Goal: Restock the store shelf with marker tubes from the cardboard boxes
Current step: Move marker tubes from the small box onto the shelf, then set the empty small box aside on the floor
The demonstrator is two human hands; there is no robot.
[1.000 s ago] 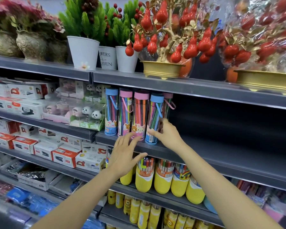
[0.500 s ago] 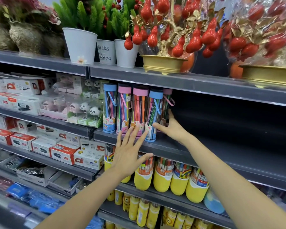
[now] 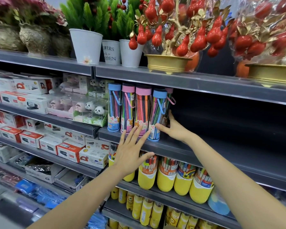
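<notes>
5 clear plastic marker tubes (image 3: 142, 111) with blue and pink caps, upright at the left end of the dark grey metal shelf (image 3: 205, 149). Left hand (image 3: 130, 151) spread flat, fingertips against the tube fronts. Right hand (image 3: 173, 129) open, thumb touching the rightmost blue-capped tube (image 3: 156, 116).

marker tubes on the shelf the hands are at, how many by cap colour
Blue cap: 2
Pink cap: 3, two in front and one behind, mostly hidden
Total: 5 marker tubes in view
</notes>
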